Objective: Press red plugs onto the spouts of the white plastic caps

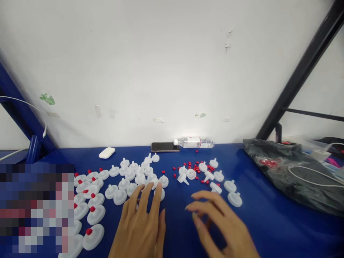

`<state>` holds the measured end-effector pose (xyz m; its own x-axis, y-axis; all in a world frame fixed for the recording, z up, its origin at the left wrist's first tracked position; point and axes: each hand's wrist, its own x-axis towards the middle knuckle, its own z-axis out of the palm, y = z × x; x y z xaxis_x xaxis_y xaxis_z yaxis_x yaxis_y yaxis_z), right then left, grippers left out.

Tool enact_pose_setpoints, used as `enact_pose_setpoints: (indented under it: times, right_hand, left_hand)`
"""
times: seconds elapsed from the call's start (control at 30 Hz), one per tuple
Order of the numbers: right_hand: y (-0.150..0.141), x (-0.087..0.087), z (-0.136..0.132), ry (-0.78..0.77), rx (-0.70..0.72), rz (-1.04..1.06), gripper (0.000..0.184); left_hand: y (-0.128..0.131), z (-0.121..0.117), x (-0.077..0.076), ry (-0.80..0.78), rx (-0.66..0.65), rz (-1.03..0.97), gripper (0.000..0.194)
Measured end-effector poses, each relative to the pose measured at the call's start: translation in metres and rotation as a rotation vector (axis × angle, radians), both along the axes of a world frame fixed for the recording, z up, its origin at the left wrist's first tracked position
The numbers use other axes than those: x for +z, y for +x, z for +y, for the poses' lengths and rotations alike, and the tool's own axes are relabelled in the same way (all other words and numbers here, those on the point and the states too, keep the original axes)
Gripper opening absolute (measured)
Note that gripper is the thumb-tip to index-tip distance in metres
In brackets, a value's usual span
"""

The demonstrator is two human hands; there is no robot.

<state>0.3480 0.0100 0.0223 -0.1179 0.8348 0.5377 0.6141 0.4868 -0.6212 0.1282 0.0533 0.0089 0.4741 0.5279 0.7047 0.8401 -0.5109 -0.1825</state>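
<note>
My left hand [141, 222] lies palm down with its fingers stretched over the near edge of a group of white plastic nozzle caps [124, 184]. Its fingertips reach a white cap [159, 194], but whether they press on it I cannot tell. Curved and apart, the fingers of my right hand [223, 224] hover above the blue table, with nothing visible between them. Beyond that hand, small red tips [203, 167] are scattered among more white caps [191, 174]. On the left stand white caps fitted with red tips [96, 214].
Along the wall lie a white earbud case [106, 153], a phone [165, 147] and a clear water bottle [193, 142]. A dark plastic bag [290, 172] with a white cable covers the right side of the blue table [258, 222]. The lower left is pixelated.
</note>
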Motion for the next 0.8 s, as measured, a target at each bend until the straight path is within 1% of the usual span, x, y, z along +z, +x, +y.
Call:
enact_pose_setpoints:
  times: [0.03,0.07,0.13,0.2,0.27,0.37,0.47,0.53,0.6,0.67,0.73,0.8]
  right_hand:
    - [0.012,0.001,0.003,0.079,-0.104,-0.095,0.024]
    - [0.025,0.001,0.005,0.122,-0.200,-0.178,0.024]
    - [0.047,-0.003,0.010,0.145,-0.378,-0.319,0.027]
    - [0.061,-0.009,0.013,0.121,-0.485,-0.421,0.030]
    - [0.067,-0.016,0.015,0.082,-0.525,-0.460,0.032]
    - [0.062,-0.020,0.016,0.029,-0.501,-0.418,0.030]
    - [0.056,-0.013,0.016,0.011,-0.456,-0.290,0.026]
    - [0.061,-0.004,0.015,-0.016,-0.468,-0.182,0.030]
    - [0.076,0.004,0.013,-0.060,-0.539,-0.097,0.036]
    - [0.098,0.009,0.013,-0.094,-0.665,-0.071,0.038]
    - [0.121,0.008,0.014,-0.125,-0.763,-0.100,0.041]
    - [0.139,0.003,0.017,-0.184,-0.790,-0.144,0.042]
  left_hand:
    - [0.001,0.001,0.000,0.001,-0.011,-0.004,0.044]
    - [0.001,0.002,-0.001,-0.009,-0.018,-0.007,0.042]
    - [-0.001,0.002,-0.003,-0.034,-0.028,-0.007,0.039]
    - [-0.004,0.000,-0.007,-0.058,-0.042,-0.005,0.040]
    - [-0.007,-0.002,-0.009,-0.071,-0.064,-0.024,0.039]
    - [-0.007,-0.005,-0.011,-0.065,-0.082,-0.050,0.033]
    - [-0.005,-0.006,-0.011,-0.059,-0.095,-0.046,0.028]
    - [-0.004,-0.006,-0.011,-0.074,-0.096,-0.052,0.029]
    - [-0.003,-0.006,-0.011,-0.093,-0.095,-0.051,0.035]
    - [-0.002,-0.005,-0.012,-0.113,-0.103,-0.040,0.040]
    - [-0.002,-0.006,-0.013,-0.129,-0.124,-0.043,0.036]
    - [-0.002,-0.006,-0.015,-0.177,-0.144,-0.056,0.030]
